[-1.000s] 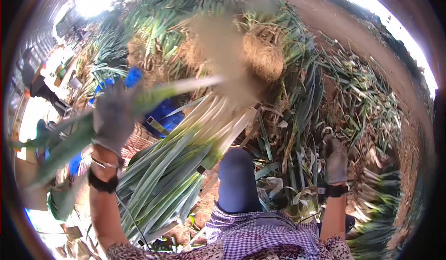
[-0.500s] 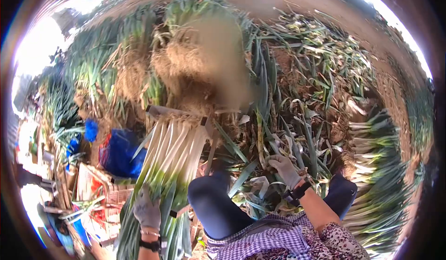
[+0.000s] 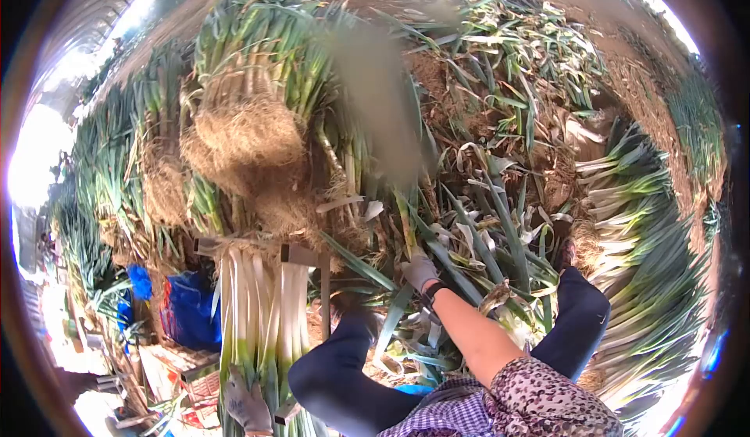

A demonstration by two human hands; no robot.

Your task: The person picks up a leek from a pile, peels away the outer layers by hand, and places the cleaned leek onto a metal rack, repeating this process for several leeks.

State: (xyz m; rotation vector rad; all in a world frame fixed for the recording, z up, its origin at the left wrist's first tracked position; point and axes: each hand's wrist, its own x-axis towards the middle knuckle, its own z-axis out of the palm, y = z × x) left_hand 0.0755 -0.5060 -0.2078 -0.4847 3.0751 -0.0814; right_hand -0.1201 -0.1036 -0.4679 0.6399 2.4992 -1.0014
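My left hand (image 3: 248,407), in a pale glove, lies flat on the green leaves of a bundle of leeks (image 3: 262,304) at the lower left. White stems lie side by side in that bundle, root ends away from me, between the posts of a metal frame (image 3: 295,255). My right hand (image 3: 420,271), also gloved, reaches forward between my knees. Its fingers are closed at the lower end of a single leek (image 3: 406,230) with a yellowish-green stalk, though the fingertips are partly hidden. Loose leaves (image 3: 469,238) surround this hand.
Unpeeled leeks with a large root mass (image 3: 246,136) stand ahead. A row of cleaned leeks (image 3: 625,242) lies along the right. Stripped leaves (image 3: 519,54) are piled farther off. At left are a blue bag (image 3: 194,312) and a red crate (image 3: 205,390). A blurred smear hides part of the centre.
My right hand has moved left and forward to the single leek's stalk. My left hand stays on the bundle's leaves, now lower in view. The head view has shifted.
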